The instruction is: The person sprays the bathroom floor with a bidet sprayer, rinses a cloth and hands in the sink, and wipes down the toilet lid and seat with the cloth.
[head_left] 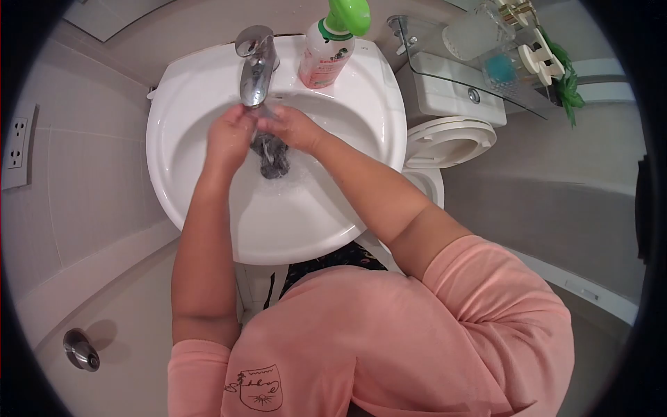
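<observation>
Under the chrome faucet (pixel 257 66), both of my hands are close together over the white sink basin (pixel 278 229). A dark grey wet cloth (pixel 274 163), perhaps a sock, hangs down from between them while water runs over it and splashes. My left hand (pixel 231 135) is closed, its fingers at the cloth's upper end just below the spout. On the other side, my right hand (pixel 292 128) has its fingers bent and pinched on the same end. The fingertips are partly blurred by the water, and the top of the cloth is hidden.
A pump bottle (pixel 326 59) with a green top stands on the sink's back rim. Right of the sink is a toilet (pixel 451 142) with its seat showing. Above it, a glass shelf (pixel 445 69) holds a jar (pixel 479 31) and green leaves (pixel 571 90).
</observation>
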Motion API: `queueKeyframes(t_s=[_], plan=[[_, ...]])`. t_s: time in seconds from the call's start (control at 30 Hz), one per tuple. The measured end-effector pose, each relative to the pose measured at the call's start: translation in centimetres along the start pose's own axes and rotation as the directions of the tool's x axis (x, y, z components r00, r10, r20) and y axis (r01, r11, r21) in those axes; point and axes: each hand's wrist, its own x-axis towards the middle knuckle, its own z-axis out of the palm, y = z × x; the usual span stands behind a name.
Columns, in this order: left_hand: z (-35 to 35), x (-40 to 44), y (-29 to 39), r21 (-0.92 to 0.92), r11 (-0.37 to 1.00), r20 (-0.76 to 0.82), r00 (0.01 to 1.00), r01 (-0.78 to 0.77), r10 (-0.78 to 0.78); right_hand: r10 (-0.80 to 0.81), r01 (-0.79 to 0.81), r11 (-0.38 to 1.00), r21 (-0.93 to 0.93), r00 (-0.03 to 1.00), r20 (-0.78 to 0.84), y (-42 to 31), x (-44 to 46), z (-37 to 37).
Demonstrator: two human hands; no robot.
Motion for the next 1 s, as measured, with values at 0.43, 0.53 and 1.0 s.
queueKeyframes(t_s=[0.43,0.53,1.0], plan=[[5.8,0.4,-20.1,-0.917,-0.146,0.371,0.928,0.371,0.028,-0.085,0.093,0.992,0.083,0.992,-0.092,0.9,-3.0,6.7],[6.9,-0.2,-20.1,-0.869,-0.352,0.19,0.891,0.349,0.413,-0.335,0.335,0.94,-0.058,0.942,0.012,1.8,-3.4,7.6],[0.7,-0.9,-1.9,-0.073,0.947,0.083,0.948,0.313,-0.307,-0.181,0.078,0.822,-0.564,0.975,-0.129,2.9,-2.0,0.6]])
